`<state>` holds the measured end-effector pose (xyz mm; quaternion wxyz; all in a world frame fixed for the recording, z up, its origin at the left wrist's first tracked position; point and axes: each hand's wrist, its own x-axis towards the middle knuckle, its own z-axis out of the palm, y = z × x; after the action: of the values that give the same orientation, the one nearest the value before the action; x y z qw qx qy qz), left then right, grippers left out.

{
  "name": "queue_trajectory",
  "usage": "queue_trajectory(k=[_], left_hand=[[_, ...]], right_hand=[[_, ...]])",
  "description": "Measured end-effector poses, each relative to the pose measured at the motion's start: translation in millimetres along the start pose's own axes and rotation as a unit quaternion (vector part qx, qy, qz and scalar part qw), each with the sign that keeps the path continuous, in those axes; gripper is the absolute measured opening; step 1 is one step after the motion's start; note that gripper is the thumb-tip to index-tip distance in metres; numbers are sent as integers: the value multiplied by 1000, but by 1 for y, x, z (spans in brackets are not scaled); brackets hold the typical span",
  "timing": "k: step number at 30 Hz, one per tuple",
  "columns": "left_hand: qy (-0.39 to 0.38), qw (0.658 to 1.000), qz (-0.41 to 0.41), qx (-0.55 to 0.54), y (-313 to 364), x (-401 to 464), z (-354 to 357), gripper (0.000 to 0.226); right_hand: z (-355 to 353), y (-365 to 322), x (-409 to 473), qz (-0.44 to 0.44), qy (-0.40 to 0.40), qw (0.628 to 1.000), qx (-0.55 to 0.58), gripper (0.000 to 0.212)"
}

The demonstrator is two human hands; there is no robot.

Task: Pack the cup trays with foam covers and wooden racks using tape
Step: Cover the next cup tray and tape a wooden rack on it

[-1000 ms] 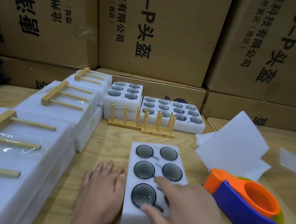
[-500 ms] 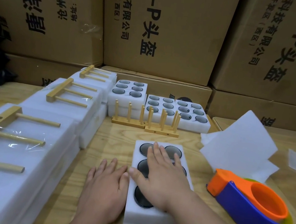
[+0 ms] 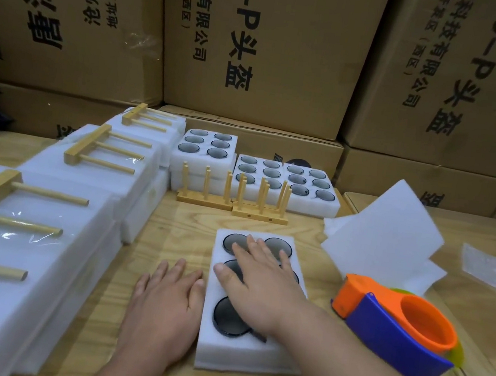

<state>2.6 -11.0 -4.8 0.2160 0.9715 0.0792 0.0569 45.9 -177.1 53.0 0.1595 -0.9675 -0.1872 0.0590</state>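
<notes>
Head view: white foam cup tray [image 3: 245,353] lies flat on the wooden counter [image 3: 172,228], near centre, long axis running away from the person, six dark round cups set two across, open faces up. Right hand [image 3: 255,278] lies palm-down on top of the tray, fingers straight and slightly spread pointing away, thumb out to the left; grip apart, clamped on nothing. Left hand [image 3: 167,302] flat on the counter, touching the tray's left wall, fingers straight and together pointing away; grip apart as well. Orange and blue tape dispenser [image 3: 395,328] just right of the tray. Loose foam covers [image 3: 385,237] behind it. Two wooden racks [image 3: 232,200] stand upright beyond the tray, more filled trays [image 3: 258,170] behind them. Packed bundles [image 3: 28,241] with racks taped on top line the left side.
</notes>
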Motion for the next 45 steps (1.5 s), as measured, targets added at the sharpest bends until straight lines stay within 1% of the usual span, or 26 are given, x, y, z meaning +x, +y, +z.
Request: queue_trajectory(k=[2, 4, 5, 7, 8, 11, 13, 15, 17, 22, 24, 27, 28, 30, 32, 33, 36, 38, 39, 41, 45], left_hand=[[3, 1000, 0, 0, -1, 0, 0, 61], [4, 1000, 0, 1, -1, 0, 0, 60], [3, 1000, 0, 1, -1, 0, 0, 60], [2, 1000, 0, 2, -1, 0, 0, 59], [3, 1000, 0, 4, -1, 0, 0, 58], [5, 1000, -1, 3, 0, 0, -1, 57], [5, 1000, -1, 2, 0, 0, -1, 58], [4, 1000, -2, 1, 0, 0, -1, 58], [3, 1000, -2, 1, -1, 1, -1, 58], [6, 1000, -3, 0, 0, 0, 0, 58], [6, 1000, -4, -2, 0, 0, 0, 59], [5, 1000, -3, -2, -1, 0, 0, 61], [5, 1000, -2, -3, -1, 0, 0, 61], [8, 1000, -2, -2, 0, 0, 0, 61], [7, 1000, -3, -2, 0, 0, 0, 59], [5, 1000, -4, -1, 0, 0, 0, 59], [1, 1000, -6, 3, 0, 0, 0, 58], [2, 1000, -6, 5, 0, 0, -1, 57], [3, 1000, -6, 5, 0, 0, -1, 57], [4, 1000, -6, 4, 1, -1, -1, 56], [2, 1000, -4, 3, 1, -1, -2, 56]], right_hand=[[-19, 5, 0, -4, 30, 999, 41, 59], [-48, 16, 3, -9, 96, 995, 11, 40], [-65, 23, 5, -3, 122, 992, -20, 38], [-104, 39, 10, 27, 145, 983, -109, 49], [-123, 48, 13, 48, 139, 975, -167, 55], [-167, 80, 20, 116, 49, 940, -317, 69], [-183, 100, 22, 153, -1, 922, -356, 80], [-189, 114, 23, 160, -26, 914, -373, 81], [-190, 122, 23, 151, -37, 912, -380, 72], [-189, 129, 20, 111, -15, 910, -400, 60], [-191, 130, 18, 95, -14, 906, -413, 49], [-202, 127, 15, 106, -16, 893, -438, 38], [-207, 125, 13, 117, 3, 890, -441, 37], [-215, 122, 12, 131, 67, 889, -434, 38], [-214, 123, 12, 123, 109, 896, -413, 42], [-209, 124, 12, 116, 105, 902, -402, 46], [-187, 122, 13, 113, 24, 919, -376, 67], [-178, 122, 15, 108, -5, 923, -369, 76], [-176, 123, 17, 97, -11, 924, -370, 75], [-173, 126, 20, 84, -34, 919, -383, 64], [-178, 128, 22, 95, -78, 899, -420, 45]])
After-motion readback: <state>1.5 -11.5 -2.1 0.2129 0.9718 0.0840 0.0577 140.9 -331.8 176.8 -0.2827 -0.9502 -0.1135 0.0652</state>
